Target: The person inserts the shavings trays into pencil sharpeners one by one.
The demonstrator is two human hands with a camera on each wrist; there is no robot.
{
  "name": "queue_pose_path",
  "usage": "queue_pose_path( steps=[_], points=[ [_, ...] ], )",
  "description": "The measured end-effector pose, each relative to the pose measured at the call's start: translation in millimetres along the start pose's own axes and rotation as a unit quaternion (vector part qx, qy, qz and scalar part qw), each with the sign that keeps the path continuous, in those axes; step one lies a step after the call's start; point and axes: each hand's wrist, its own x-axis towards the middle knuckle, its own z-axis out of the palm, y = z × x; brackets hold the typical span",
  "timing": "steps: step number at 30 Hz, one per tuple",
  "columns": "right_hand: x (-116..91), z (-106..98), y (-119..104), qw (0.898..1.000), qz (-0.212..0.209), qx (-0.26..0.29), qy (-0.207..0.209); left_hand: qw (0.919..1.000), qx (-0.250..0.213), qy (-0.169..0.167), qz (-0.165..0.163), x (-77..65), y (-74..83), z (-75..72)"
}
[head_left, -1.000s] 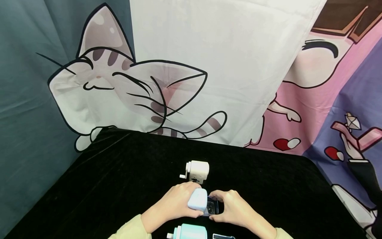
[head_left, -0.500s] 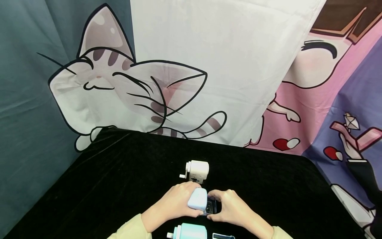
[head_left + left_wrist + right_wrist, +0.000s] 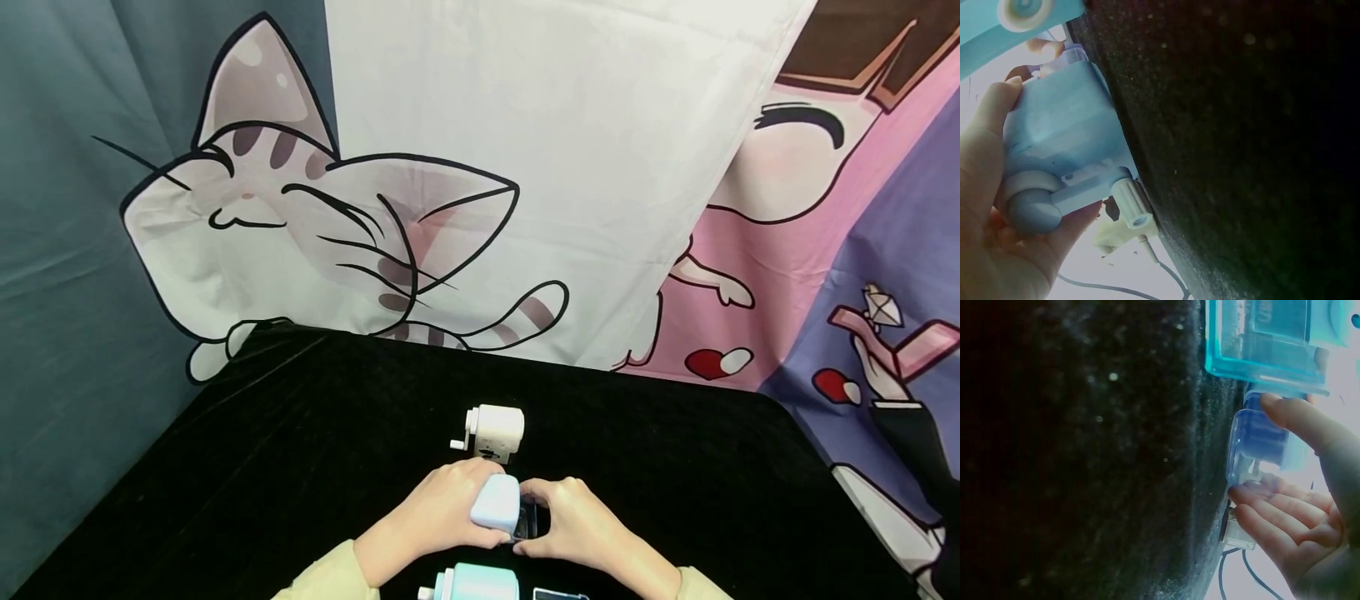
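A pale blue crank pencil sharpener (image 3: 497,502) stands on the black cloth, and my left hand (image 3: 442,506) grips its body from the left side. Its crank handle (image 3: 1088,194) shows in the left wrist view. My right hand (image 3: 576,521) holds the clear shavings drawer (image 3: 527,521) by its two sides, thumb on the near side and fingers on the far side. The drawer sticks partly out of the sharpener's right end. In the right wrist view the drawer (image 3: 1257,440) looks blue and see-through between thumb and fingertips.
A white crank sharpener (image 3: 500,429) stands just beyond my left hand. Nearer, a mint sharpener (image 3: 480,583) is cut off by the bottom edge, with a clear tray (image 3: 559,595) at its right. Black cloth (image 3: 712,467) covers the table; a printed curtain (image 3: 585,167) hangs behind.
My right hand has shifted slightly left with the shavings drawer, and less of the drawer shows outside the blue sharpener. My left hand has stayed in place.
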Motion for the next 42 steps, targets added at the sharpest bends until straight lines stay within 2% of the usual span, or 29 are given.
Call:
queue_pose_path(
  steps=[11, 26, 42],
  points=[
    [4.4, -0.9, -2.7, 1.000, -0.002, 0.007, -0.010, 1.0000, 0.003, 0.006, 0.008, 0.5, -1.0, 0.6],
    [2.5, -2.2, 2.2, 1.000, -0.023, 0.011, -0.015, 1.0000, 0.004, 0.003, 0.002, -0.3, -0.1, 1.6],
    [2.5, -4.3, 1.7, 0.999, -0.017, 0.035, -0.017, 0.9999, 0.011, 0.006, 0.005, -0.6, 0.9, 2.2]
  ],
)
